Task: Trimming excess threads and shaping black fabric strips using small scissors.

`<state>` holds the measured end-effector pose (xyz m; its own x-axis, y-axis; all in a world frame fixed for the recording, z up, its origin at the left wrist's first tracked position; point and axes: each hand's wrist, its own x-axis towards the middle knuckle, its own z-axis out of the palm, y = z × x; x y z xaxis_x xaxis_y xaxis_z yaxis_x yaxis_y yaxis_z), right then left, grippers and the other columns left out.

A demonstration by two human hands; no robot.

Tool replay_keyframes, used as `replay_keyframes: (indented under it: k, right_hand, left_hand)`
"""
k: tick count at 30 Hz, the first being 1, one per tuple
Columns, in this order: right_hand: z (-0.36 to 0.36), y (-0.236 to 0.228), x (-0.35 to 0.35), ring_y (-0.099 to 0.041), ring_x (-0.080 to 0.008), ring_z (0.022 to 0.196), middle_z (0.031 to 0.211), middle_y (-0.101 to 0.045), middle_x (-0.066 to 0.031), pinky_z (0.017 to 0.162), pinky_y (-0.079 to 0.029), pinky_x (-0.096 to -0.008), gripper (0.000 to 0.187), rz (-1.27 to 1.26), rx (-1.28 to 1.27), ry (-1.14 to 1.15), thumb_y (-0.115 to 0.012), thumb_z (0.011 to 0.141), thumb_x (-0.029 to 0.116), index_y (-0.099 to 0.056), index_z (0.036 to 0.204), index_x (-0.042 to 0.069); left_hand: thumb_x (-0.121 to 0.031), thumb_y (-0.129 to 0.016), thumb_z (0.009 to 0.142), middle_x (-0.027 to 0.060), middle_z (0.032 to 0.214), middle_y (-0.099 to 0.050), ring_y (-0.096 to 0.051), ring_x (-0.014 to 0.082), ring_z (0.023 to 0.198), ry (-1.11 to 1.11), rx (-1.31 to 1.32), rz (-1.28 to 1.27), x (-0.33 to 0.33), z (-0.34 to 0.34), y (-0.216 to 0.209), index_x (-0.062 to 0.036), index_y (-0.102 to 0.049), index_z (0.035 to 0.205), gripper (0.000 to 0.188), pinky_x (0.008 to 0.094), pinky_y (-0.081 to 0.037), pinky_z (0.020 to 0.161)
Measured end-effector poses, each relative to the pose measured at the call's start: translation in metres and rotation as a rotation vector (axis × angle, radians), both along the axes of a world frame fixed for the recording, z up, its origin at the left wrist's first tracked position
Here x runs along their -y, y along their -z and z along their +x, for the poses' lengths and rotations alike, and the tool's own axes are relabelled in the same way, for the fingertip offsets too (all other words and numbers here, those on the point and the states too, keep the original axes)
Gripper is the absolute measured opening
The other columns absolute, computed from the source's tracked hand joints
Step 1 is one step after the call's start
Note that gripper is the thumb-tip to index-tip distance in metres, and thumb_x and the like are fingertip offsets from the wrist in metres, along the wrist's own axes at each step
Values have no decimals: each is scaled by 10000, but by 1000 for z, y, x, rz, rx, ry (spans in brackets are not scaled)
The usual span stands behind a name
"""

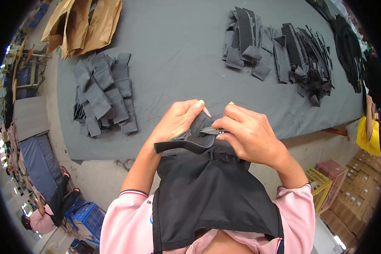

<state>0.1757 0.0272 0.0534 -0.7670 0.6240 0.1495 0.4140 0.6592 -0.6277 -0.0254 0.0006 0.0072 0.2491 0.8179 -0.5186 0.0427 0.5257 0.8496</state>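
Two hands are working one black garment (207, 186): left hand (178, 120) pinching its strap, right hand (249, 135) closing around small snips (210, 131) beside that strap. The blades are risking nicking fabric if the strap slips.

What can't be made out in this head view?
- Snips: only the blade tips show; the right hand covers the rest.
- Black garment: its lower part runs off the bottom edge; the spot being trimmed is hidden by the left hand and a fold.
- Dark pile at the far right of the grey table: bent and blurred by the fisheye rim.
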Motion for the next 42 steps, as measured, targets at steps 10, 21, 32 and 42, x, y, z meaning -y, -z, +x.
replay_keyframes:
  k: [10, 21, 32, 42]
  right_hand:
    - [-11, -5, -7, -526, -242, 686, 807, -447, -66, 537, -413, -372, 257, -79, 29, -110, -715, 651, 37, -555, 853, 47]
    - [-13, 9, -7, -560, -248, 750, 842, -480, -65, 594, -459, -367, 241, -71, 16, -178, -706, 664, 71, -576, 865, 42]
    - [-15, 10, -6, -564, -248, 735, 778, -486, -67, 616, -469, -363, 213, -72, -2, -211, -703, 665, 68, -602, 850, 36]
    - [-8, 18, 0, -543, -237, 672, 777, -492, -65, 588, -453, -346, 239, -322, -65, -20, -722, 646, 40, -637, 870, 51]
  left_hand:
    - [-369, -460, 967, -69, 663, -537, -456, -3, 552, -25, 57, -20, 3, 0, 4, -65, -619, 854, 362, 163, -373, 454]
    - [-309, -442, 981, -27, 718, -551, -457, 44, 656, -9, 150, -69, 9, 2, 15, -7, -593, 835, 367, 222, -408, 596]
    - [-306, -491, 959, 34, 911, -637, -576, 68, 797, 50, 354, -175, 11, 0, 20, 33, -618, 993, 363, 213, -485, 691]
    - [-311, -482, 968, -34, 766, -592, -496, 30, 680, 131, 198, -191, 4, -2, 12, -7, -634, 884, 350, 198, -416, 588]
